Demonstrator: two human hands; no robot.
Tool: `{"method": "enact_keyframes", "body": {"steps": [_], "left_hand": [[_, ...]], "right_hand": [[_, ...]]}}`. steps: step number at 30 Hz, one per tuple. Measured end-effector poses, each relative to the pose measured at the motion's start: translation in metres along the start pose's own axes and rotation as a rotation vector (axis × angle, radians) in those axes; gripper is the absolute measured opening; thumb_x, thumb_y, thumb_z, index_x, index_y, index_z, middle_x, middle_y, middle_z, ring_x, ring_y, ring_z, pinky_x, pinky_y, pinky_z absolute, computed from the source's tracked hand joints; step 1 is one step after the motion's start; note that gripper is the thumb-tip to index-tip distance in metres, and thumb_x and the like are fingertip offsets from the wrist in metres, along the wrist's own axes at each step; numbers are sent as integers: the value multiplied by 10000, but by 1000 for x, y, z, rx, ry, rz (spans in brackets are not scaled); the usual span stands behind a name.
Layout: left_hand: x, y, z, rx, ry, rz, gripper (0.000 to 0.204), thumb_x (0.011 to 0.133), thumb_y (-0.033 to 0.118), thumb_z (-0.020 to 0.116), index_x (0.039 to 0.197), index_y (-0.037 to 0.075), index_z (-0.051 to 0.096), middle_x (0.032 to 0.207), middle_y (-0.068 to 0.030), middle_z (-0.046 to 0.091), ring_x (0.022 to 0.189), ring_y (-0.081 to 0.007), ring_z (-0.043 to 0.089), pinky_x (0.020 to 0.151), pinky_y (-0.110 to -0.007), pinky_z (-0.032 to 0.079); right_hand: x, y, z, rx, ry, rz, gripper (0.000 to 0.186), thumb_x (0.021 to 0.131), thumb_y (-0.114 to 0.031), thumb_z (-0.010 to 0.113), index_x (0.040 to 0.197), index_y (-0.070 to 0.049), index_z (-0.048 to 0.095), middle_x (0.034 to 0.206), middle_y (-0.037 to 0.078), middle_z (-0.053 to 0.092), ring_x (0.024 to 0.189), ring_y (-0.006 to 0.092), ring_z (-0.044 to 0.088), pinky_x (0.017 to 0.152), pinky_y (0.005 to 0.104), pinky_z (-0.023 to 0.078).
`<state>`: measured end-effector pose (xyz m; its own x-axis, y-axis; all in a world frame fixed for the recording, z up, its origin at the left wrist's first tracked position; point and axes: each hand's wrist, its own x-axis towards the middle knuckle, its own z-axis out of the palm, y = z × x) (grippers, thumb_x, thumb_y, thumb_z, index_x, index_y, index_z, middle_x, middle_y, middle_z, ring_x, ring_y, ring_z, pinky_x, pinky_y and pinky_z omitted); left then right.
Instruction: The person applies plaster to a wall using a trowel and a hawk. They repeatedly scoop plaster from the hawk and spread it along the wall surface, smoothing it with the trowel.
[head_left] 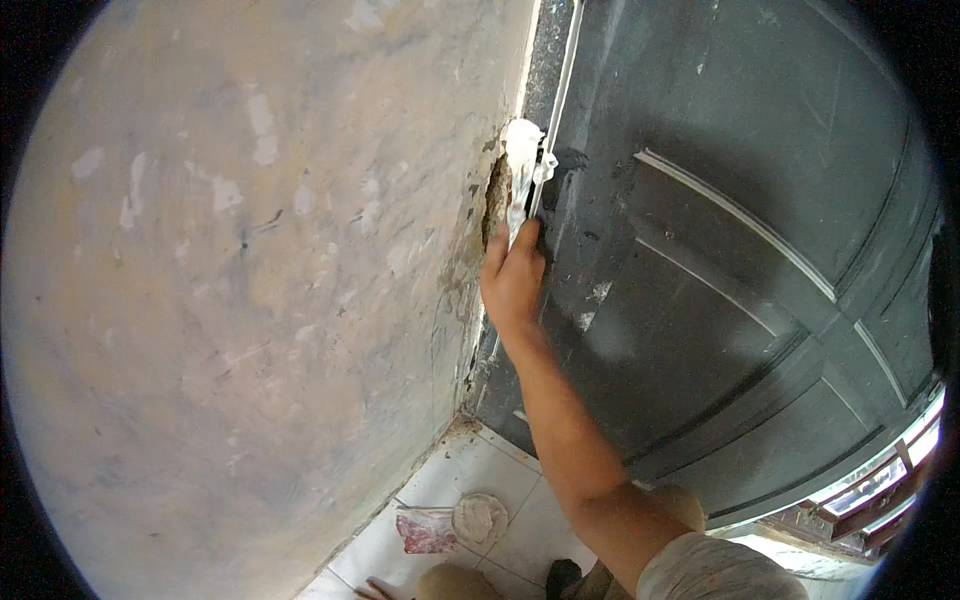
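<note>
My right hand reaches up to the joint between the wall and the dark door, fingers closed round the handle of what looks like a putty knife. White putty coats its upper end, which lies against the edge of the door frame. Just left of the tool, a rough, dark broken gap runs down the wall's edge. Of my left hand, only what may be fingertips shows at the lower edge; whether they hold anything is hidden.
The patchy beige wall fills the left side, and a dark grey panelled door the right. On the white floor tiles stands a round container of pale paste, beside a red-and-white packet. A barred opening shows at the lower right.
</note>
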<state>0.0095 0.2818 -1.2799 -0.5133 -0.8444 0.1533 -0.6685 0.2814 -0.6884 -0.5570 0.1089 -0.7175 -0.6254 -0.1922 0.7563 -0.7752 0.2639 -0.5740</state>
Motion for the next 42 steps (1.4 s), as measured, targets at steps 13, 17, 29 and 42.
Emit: {"method": "enact_keyframes", "body": {"steps": [13, 17, 29, 42], "left_hand": [[7, -8, -2, 117, 176, -51, 1203, 811, 978, 254, 1673, 139, 227, 1600, -401, 304, 1357, -642, 449, 1107, -794, 233], [28, -24, -21, -1006, -767, -47, 1235, 808, 934, 451, 1691, 155, 78, 1651, -411, 131, 1398, -723, 288, 1000, -855, 307], [11, -2, 3, -544, -304, -64, 1378, 704, 984, 498, 1683, 160, -10, 1660, -404, 64, 1400, -742, 232, 858, -816, 477], [44, -18, 10, -1096, -1080, -117, 1643, 545, 865, 801, 1641, 198, -225, 1641, -327, -305, 1461, -657, -244, 1087, -858, 130]], "right_hand": [[-11, -36, -21, 100, -63, 77, 217, 1043, -169, 555, 1140, -2, 456, 797, 314, 662, 801, 531, 682, 608, 585, 504], [-7, -43, -44, 185, 80, -84, 318, 1012, -171, 608, 1277, -42, 486, 929, 244, 710, 914, 499, 702, 736, 536, 549], [22, -72, -175, 357, -330, 306, 221, 1019, -189, 583, 1159, -22, 619, 714, 85, 674, 412, 87, 481, 352, 264, 328], [29, -41, -172, 326, -353, 359, 270, 994, -178, 627, 1193, 4, 625, 696, 94, 662, 410, 106, 471, 366, 285, 320]]}}
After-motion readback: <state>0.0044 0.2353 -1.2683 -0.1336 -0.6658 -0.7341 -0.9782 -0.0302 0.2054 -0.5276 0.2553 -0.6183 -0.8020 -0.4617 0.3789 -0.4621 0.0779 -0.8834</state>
